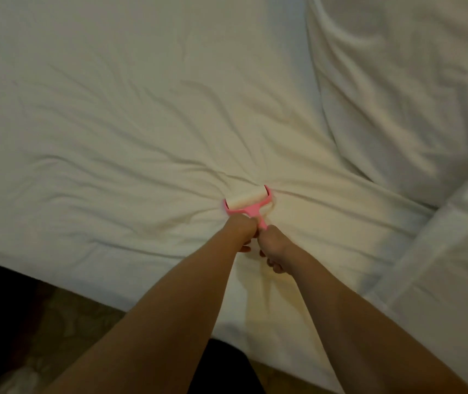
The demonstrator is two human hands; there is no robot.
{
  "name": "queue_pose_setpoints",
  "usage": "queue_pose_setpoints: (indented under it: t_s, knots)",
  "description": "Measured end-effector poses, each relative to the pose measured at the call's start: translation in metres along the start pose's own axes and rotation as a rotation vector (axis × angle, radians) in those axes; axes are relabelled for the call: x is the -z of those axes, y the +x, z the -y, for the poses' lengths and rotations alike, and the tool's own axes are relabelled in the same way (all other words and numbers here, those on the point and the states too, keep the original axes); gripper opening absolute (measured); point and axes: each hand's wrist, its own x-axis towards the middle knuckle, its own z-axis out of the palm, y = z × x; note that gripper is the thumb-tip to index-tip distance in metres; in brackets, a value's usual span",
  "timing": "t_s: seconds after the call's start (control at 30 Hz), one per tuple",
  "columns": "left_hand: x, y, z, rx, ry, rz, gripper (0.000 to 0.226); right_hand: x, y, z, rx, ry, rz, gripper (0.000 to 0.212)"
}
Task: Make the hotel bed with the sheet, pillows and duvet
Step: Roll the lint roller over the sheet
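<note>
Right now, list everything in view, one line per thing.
sheet: one, white, wrinkled, spread over the bed across most of the view
pillow: one, white, upper right, on the sheet
folded bedding: one piece, white, right edge below the pillow; duvet or second pillow, cannot tell
lint roller: one, pink frame and handle with a white roll, pressed on the sheet at centre
carpet: dark, patterned, bottom left beside the bed
left hand: one, grips the roller's handle just behind the frame
right hand: one, grips the end of the handle, beside the left hand
</note>
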Motion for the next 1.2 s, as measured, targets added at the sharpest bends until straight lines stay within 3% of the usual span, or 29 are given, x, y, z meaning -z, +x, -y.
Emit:
queue_pose_setpoints:
  t_s: [0.13, 0.33, 0.47, 0.57, 0.7, 0.93, 1.2]
  knots:
    - [-0.022, -0.012, 0.031, -0.002, 0.052, 0.02, 0.011, -0.013, -0.022, -0.034, -0.043, 0.076, 0.0, 0.022]
    - [-0.044, -0.028, 0.07, 0.015, 0.146, 0.079, 0.006, -0.033, -0.046, -0.076, -0.131, 0.125, -0.007, 0.021]
    - [-0.045, -0.043, 0.075, -0.171, 0.317, 0.192, 0.068, -0.04, -0.049, -0.086, -0.112, 0.117, -0.059, 0.025]
    - [-0.035, -0.05, 0.074, -0.242, 0.249, 0.161, 0.037, -0.047, -0.048, -0.084, -0.063, 0.159, -0.122, 0.037]
    - [-0.01, -0.041, 0.085, -0.31, 0.128, 0.077, 0.017, -0.065, -0.045, -0.068, 0.027, 0.23, -0.158, 0.041]
    - [0.026, -0.013, 0.076, -0.239, 0.213, 0.029, 0.031, -0.086, -0.035, -0.032, -0.022, 0.435, -0.067, 0.04]
    - [0.029, 0.009, 0.036, -0.193, 0.127, 0.008, 0.029, -0.056, -0.002, -0.003, -0.049, 0.369, -0.032, 0.045]
